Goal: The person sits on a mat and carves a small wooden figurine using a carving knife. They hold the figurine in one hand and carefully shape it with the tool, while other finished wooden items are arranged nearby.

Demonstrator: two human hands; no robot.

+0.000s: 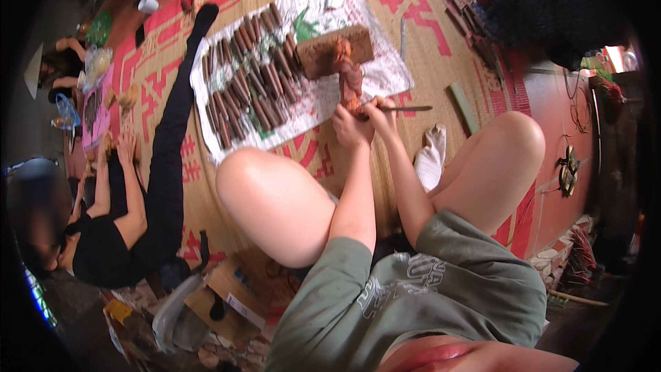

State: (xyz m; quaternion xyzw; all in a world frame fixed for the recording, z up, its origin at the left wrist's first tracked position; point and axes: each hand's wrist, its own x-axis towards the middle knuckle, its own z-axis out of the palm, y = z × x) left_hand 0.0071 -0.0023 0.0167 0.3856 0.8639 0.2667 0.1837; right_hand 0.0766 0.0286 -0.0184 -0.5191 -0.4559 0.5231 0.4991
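Observation:
A reddish-brown carved wooden figure (351, 79) lies lengthwise in front of me. Its far end rests against a rough brown wooden block (315, 56). My left hand (351, 128) is closed around the figure's near end. In my right hand (383, 116) is a slim, dark carving tool (414, 108), its shaft sticking out to the right. That hand is right beside the left one, at the figure's near end. The tool's working tip is hidden by my fingers. Left of the block, rows of brown-handled carving tools (265, 76) are spread on a white printed cloth (303, 124).
A straw-coloured and red mat (420, 21) covers the floor. A grey-green bar (462, 108) is to the right, near my white-socked foot (431, 158). At left sits another person in black (110, 248), one leg stretched along the cloth. More dark tools (475, 34) lie far right.

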